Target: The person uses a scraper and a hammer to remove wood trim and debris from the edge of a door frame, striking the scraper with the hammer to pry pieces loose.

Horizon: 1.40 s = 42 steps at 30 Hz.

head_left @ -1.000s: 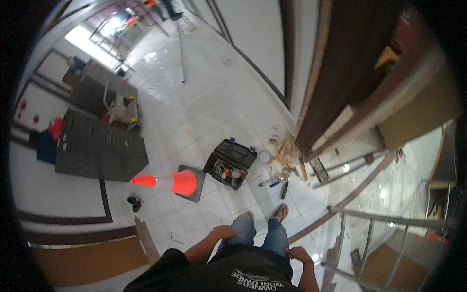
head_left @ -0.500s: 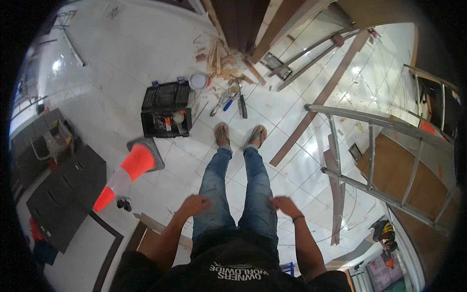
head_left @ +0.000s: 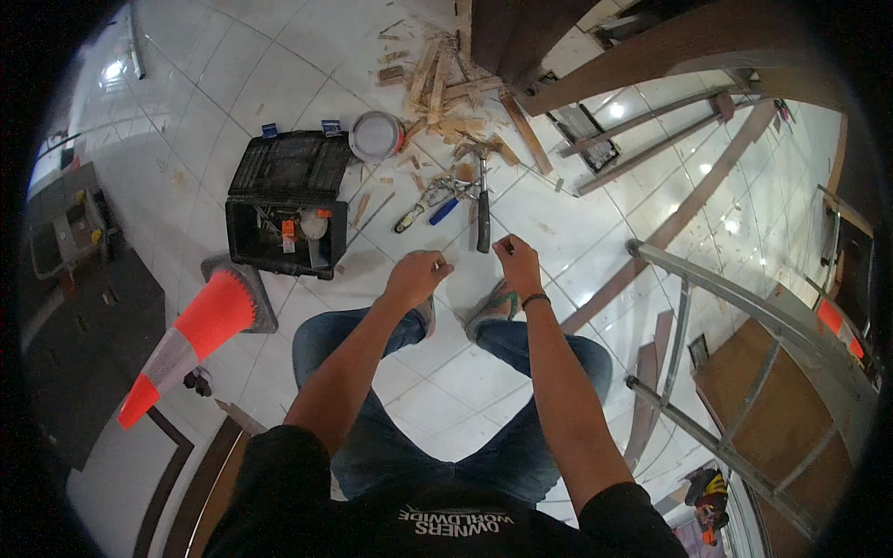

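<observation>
My left hand (head_left: 420, 276) hovers above the floor with its fingers loosely bent and apart, holding nothing visible. Just beyond my right hand (head_left: 513, 258), whose fingers are curled with any contents unclear, lies a black-handled hammer (head_left: 482, 219). Beside it are a blue-handled tool (head_left: 445, 209) and a pale-handled tool (head_left: 409, 216). An open black toolbox (head_left: 244, 228) with mixed contents sits left of them. Behind the tools are a round grey can (head_left: 376, 135) and scattered wood scraps (head_left: 433, 79).
An orange traffic cone (head_left: 205, 321) stands on the left beside dark cabinets (head_left: 88, 325). A metal ladder (head_left: 716, 298), long timber strips (head_left: 698, 191) and brown boards (head_left: 763, 400) occupy the right. A dark wooden door frame (head_left: 512, 42) rises at the top.
I have bent my knees into a crouch. Both my hands have moved forward from my thighs toward the tools, which now appear nearer.
</observation>
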Available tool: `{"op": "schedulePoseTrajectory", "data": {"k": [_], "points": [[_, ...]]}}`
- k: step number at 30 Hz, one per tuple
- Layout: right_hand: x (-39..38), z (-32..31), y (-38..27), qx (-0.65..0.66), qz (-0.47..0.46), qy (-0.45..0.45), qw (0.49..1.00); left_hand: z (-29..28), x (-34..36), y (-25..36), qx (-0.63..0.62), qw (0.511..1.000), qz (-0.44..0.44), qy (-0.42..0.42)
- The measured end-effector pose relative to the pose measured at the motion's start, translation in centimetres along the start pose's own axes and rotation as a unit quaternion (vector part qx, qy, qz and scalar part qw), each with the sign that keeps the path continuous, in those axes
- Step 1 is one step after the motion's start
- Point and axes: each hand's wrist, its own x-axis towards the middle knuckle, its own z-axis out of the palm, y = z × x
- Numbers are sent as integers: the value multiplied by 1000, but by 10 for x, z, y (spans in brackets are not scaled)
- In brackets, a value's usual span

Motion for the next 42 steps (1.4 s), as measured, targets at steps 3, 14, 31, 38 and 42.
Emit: {"op": "schedulePoseTrajectory", "data": {"k": [3, 14, 31, 38, 42], "points": [[57, 33, 20, -16, -47, 56, 997, 10, 60, -36, 9, 996, -84, -25], [140, 105, 67, -48, -12, 92, 995, 101, 163, -100, 158, 969, -114, 154], [94, -16, 12, 451, 66, 25, 890, 122, 140, -27, -370, 902, -210, -78], [22, -85, -3, 684, 120, -78, 715, 146, 151, -24, -372, 920, -94, -80], [36, -79, 5, 746, 107, -94, 651, 140, 144, -11, -237, 968, -78, -36]]}}
